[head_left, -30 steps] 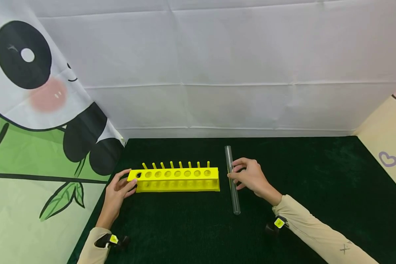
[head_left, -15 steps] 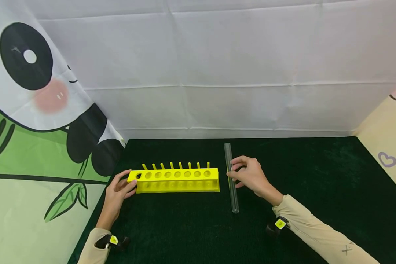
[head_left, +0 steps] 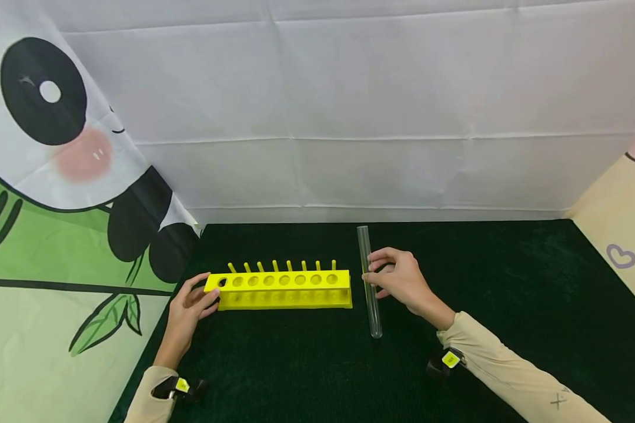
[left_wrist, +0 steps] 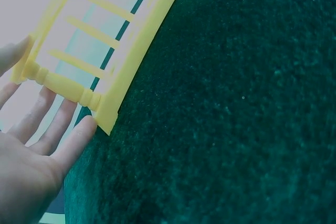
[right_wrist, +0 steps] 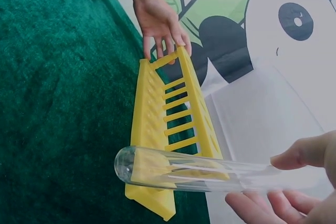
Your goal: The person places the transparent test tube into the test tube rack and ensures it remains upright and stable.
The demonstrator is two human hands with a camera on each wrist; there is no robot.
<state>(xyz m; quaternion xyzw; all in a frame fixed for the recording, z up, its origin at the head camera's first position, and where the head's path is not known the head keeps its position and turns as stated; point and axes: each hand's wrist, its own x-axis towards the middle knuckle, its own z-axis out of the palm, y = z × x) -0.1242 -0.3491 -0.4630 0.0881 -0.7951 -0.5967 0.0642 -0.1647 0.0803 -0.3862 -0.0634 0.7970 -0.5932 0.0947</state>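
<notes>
A yellow test tube rack (head_left: 283,288) stands on the dark green cloth, a row of holes along its top and a row of pegs behind. My left hand (head_left: 184,316) holds its left end; in the left wrist view the thumb is at the top board and the fingers are by the end post (left_wrist: 65,86). To the right of the rack, my right hand (head_left: 402,283) pinches a clear glass test tube (head_left: 373,311) between thumb and fingers. The tube's rounded end (right_wrist: 125,164) points toward me, and its inside looks empty. No tubes sit in the rack's holes.
Green cloth (head_left: 307,364) covers the table. A white sheet (head_left: 381,117) hangs behind it, with a panda-printed sheet (head_left: 90,241) at the left and a beige printed one (head_left: 630,217) at the right.
My right hand has shifted the test tube slightly away from me and to the left. The rack and my left hand stay where they were.
</notes>
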